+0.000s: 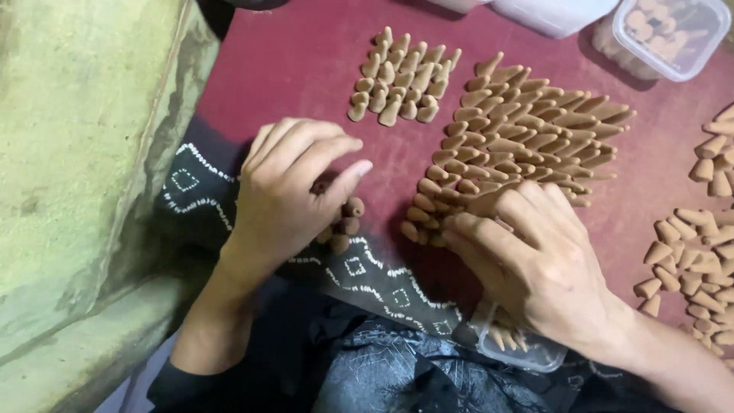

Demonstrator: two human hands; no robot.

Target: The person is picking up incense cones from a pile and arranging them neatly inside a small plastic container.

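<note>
View from above of two bare hands sorting small brown cones on a dark red cloth. Left hand is curled, fingers bent together, cupping approx 4 cones under the palm near the cloth's patterned black-and-white edge. Right hand lies flat-ish, fingers pressed together w/ tips on the near end of the big batch of cones, laid in tight slanted rows, too many to count, well over 50. A smaller block, approx 25 cones, sits just beyond, apart from the big batch. A loose heap lies at the right edge, cut off by the frame. 3 containers: a clear square tub w/ cones inside, top right; a white tub beside it, mostly out of view; a clear tub holding a few cones, partly under the right wrist. Open red cloth shows between the hands & left of the small block. A pale greenish wall runs along the left
</note>
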